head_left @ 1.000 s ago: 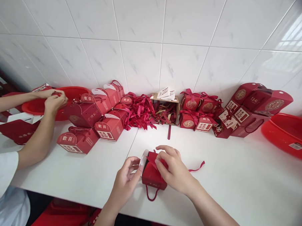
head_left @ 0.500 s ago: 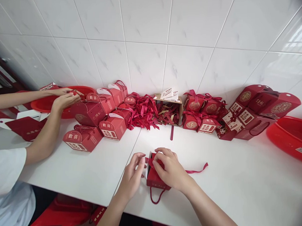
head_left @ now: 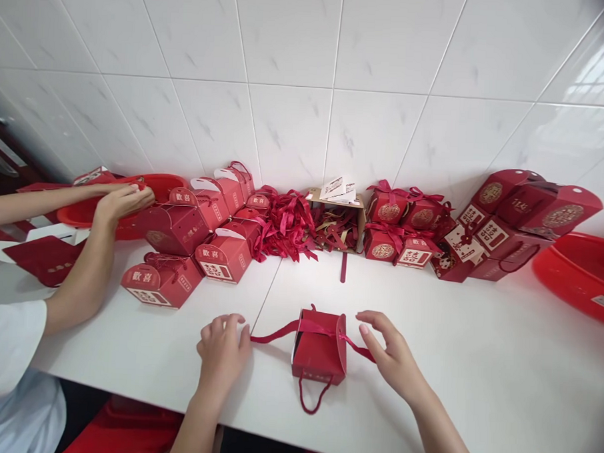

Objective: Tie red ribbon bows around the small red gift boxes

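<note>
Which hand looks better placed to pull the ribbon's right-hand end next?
Probably the right hand: that ribbon end runs up to it, while the left hand is across the box, at the other end.

Now holds the red ribbon (head_left: 277,331) drawn out to the left with the left hand (head_left: 224,348), well apart from the red gift box (head_left: 320,357) instead of close at its left side. No longer covers the box top with the right hand (head_left: 394,357), now off to the right, fingers parted. Shows a shorter ribbon tail on the right.

White tiled wall (head_left: 290,46), white table (head_left: 486,368)
</note>
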Demonstrator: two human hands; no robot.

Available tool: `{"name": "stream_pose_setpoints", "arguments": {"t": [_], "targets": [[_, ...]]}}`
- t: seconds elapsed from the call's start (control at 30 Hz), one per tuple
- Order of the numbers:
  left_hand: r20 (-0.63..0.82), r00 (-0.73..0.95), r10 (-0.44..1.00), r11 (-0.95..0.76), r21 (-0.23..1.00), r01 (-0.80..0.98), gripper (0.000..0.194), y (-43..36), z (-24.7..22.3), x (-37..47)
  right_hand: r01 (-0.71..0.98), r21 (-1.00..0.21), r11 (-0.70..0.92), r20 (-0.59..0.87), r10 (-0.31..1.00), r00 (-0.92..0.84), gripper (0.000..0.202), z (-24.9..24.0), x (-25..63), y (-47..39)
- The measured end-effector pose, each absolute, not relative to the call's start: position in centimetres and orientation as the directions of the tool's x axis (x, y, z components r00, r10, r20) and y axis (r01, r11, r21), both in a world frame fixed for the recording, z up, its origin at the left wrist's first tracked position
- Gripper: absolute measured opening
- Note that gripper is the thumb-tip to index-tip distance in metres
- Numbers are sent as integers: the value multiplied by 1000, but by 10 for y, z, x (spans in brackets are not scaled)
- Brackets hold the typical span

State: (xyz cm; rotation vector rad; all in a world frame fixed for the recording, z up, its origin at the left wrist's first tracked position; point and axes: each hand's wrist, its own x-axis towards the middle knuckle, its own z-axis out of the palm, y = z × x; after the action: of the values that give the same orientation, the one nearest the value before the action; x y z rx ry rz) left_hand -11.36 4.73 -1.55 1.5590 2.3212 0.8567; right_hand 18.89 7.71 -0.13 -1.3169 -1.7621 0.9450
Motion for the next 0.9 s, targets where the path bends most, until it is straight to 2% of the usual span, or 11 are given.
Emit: {"name": "stream_pose_setpoints", "arguments": {"t": [0.07, 0.13, 0.17, 0.23, 0.33, 0.5, 0.63, 0.9], "targets": [[157, -328, 932, 121, 718, 686, 21, 50, -9, -102, 422, -890, 175, 61, 961, -269, 36, -6, 189, 73], [94, -209, 973, 16, 882, 471, 26, 53, -2, -83, 403, -903, 152, 18, 949, -316, 37, -8, 183, 70], [38, -147, 988, 18, 934, 357, 28, 55, 1, -73, 385, -913, 134, -2, 943, -334, 38, -7, 180, 69], [-55, -44, 998, 63, 979, 194, 30, 56, 4, -56, 322, -944, 75, -54, 926, -373, 41, -6, 176, 67], [-134, 38, 990, 130, 987, 99, 31, 56, 0, -43, 196, -979, -54, -137, 886, -443, 45, -5, 176, 65], [-145, 93, 985, 130, 981, 146, 34, 53, -3, -49, 120, -983, -141, -184, 821, -541, 48, -2, 190, 67], [-161, 136, 977, 125, 962, 241, 43, 53, -2, -58, 114, -980, -165, -200, 843, -500, 44, 3, 201, 76], [-189, 123, 974, 144, 941, 305, 43, 56, 4, -78, 266, -961, -82, -197, 874, -443, 51, 13, 214, 95]]}}
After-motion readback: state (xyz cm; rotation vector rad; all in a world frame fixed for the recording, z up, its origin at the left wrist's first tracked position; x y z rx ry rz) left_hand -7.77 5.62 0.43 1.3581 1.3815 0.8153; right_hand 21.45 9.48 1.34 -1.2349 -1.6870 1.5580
